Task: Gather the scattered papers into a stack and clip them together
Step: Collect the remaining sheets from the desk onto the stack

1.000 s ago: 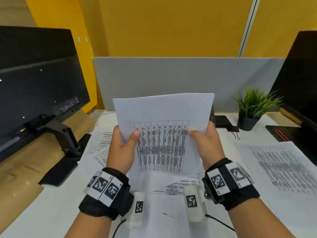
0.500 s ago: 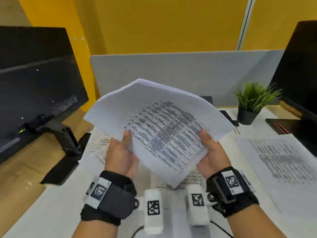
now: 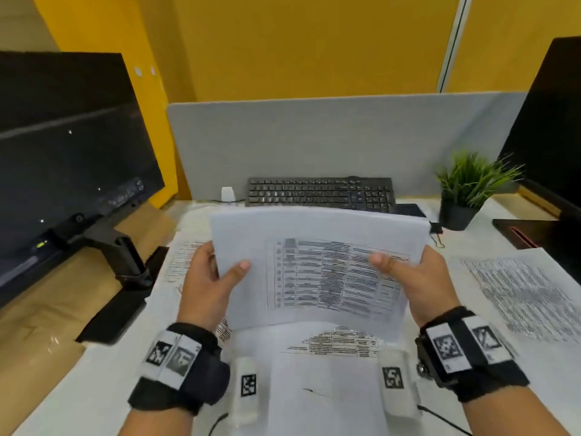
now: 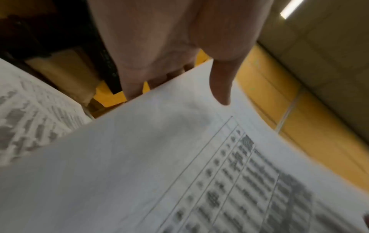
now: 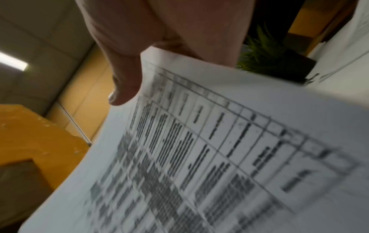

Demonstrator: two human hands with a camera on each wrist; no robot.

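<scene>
Two hands hold one sheaf of papers [image 3: 317, 265] above the white bench [image 3: 78, 388], its printed table facing the camera. The left hand [image 3: 209, 284] has its grip closed on the sheaf's left edge, thumb on the front and fingers behind; the right hand [image 3: 421, 284] grips the right edge the same way. Directly beneath the sheaf lies a loose printed sheet [image 3: 339, 344] flat on the bench, partly hidden by the held papers. More printed pages [image 3: 179, 262] lie to the left, just beside the black monitor stand [image 3: 125, 265], and another printed page [image 3: 528, 294] lies well to the right. Past the sheaf's right corner — near the potted plant [image 3: 468, 190] — a binder clip [image 3: 437, 234] rests on the bench, untouched. Behind the sheaf a black keyboard [image 3: 320, 193] leans against the grey divider [image 3: 314, 140], with a small white object [image 3: 228, 194] beside it. A dark monitor [image 3: 63, 146] stands at the left, another dark screen [image 3: 553, 127] at the right — yellow wall beyond.
</scene>
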